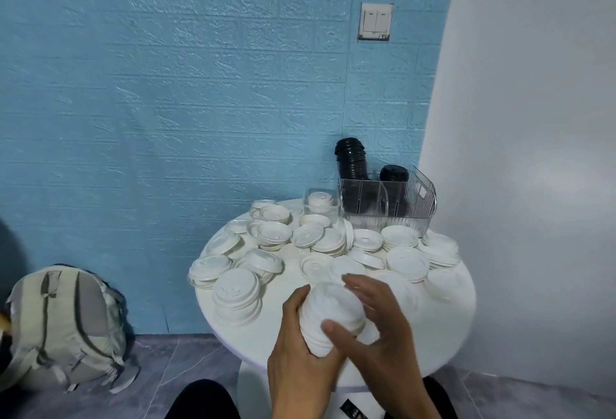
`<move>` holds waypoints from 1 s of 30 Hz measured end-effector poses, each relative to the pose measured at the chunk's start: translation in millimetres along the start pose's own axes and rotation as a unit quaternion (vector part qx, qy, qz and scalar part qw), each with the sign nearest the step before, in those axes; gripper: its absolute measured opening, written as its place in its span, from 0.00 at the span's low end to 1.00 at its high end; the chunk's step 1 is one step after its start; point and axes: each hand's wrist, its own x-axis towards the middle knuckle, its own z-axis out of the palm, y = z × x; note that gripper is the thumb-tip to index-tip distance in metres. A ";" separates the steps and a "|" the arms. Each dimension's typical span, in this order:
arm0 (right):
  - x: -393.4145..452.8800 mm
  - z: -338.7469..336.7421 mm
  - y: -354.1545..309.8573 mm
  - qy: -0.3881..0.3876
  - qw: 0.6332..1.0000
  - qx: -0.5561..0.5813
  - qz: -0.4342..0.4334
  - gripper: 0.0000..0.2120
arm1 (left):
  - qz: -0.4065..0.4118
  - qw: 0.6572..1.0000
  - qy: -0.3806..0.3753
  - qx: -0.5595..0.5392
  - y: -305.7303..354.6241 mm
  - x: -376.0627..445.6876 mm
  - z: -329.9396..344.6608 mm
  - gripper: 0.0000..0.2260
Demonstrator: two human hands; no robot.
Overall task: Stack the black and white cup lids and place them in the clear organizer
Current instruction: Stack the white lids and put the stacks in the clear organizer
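Gripping white lid stack (331, 313): left hand (300, 362) beneath, right hand (376, 328) fingers curled over.

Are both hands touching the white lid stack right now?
Touching. Head view shows the left hand and right hand curled round the white lid stack.

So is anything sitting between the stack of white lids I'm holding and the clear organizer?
Yes. Loose white lids cover the table between the held stack and the clear organizer, and black lid stacks already fill its back compartments. Lifted above them, nothing visible blocks the way.
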 end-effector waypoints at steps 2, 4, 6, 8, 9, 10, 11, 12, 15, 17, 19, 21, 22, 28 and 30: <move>0.6 9.4 -1.2 -0.030 0.999 -0.007 0.017 0.28 | -0.007 1.000 -0.001 -0.008 3.5 1.5 -0.5 0.36; 1.6 14.0 -1.0 -0.043 0.998 -0.005 0.036 0.30 | -0.008 1.000 -0.003 -0.013 3.4 2.5 0.0 0.37; 4.2 14.5 1.2 -0.061 0.997 -0.012 0.046 0.29 | -0.004 1.000 -0.011 -0.006 -0.5 3.6 0.4 0.37; 6.8 13.3 2.5 -0.092 0.994 -0.025 0.056 0.26 | -0.006 1.000 -0.015 0.003 -3.4 5.2 0.2 0.36; 7.4 12.7 2.7 -0.107 0.992 -0.027 0.065 0.25 | -0.006 1.000 -0.016 0.006 -3.7 5.7 0.2 0.35; 7.5 12.2 2.4 -0.118 0.990 -0.028 0.074 0.23 | -0.005 1.000 -0.014 0.010 -3.0 5.9 0.1 0.34; 7.7 11.8 1.8 -0.125 0.988 -0.028 0.082 0.22 | -0.003 1.000 -0.010 0.013 -2.0 6.0 0.3 0.33; 7.9 11.4 1.2 -0.127 0.988 -0.027 0.087 0.22 | -0.002 1.000 -0.006 0.015 -0.8 5.9 0.5 0.32; 9.4 10.5 0.6 -0.130 0.986 -0.026 0.098 0.22 | -0.009 1.000 -0.003 0.019 0.4 5.3 2.5 0.29; 9.9 8.6 1.6 -0.136 0.985 -0.024 0.106 0.23 | -0.014 1.000 0.004 0.026 -2.9 6.1 4.4 0.28; 10.8 5.9 2.5 -0.148 0.981 -0.014 0.126 0.24 | -0.017 1.000 0.004 0.024 -5.9 6.7 4.5 0.29; 12.1 2.9 2.3 -0.159 0.976 -0.010 0.148 0.23 | -0.017 1.000 -0.005 0.016 -6.3 7.0 4.2 0.29; 12.4 1.6 2.2 -0.161 0.975 -0.011 0.155 0.23 | -0.015 1.000 -0.010 0.011 -6.7 7.2 4.7 0.28; 7.2 3.1 -0.2 -0.142 0.977 -0.032 0.155 0.27 | -0.025 0.999 -0.011 0.023 -3.5 5.7 6.2 0.37; 5.3 3.7 -0.4 -0.134 0.979 -0.030 0.152 0.28 | -0.020 0.999 -0.016 0.026 -5.2 5.1 5.5 0.36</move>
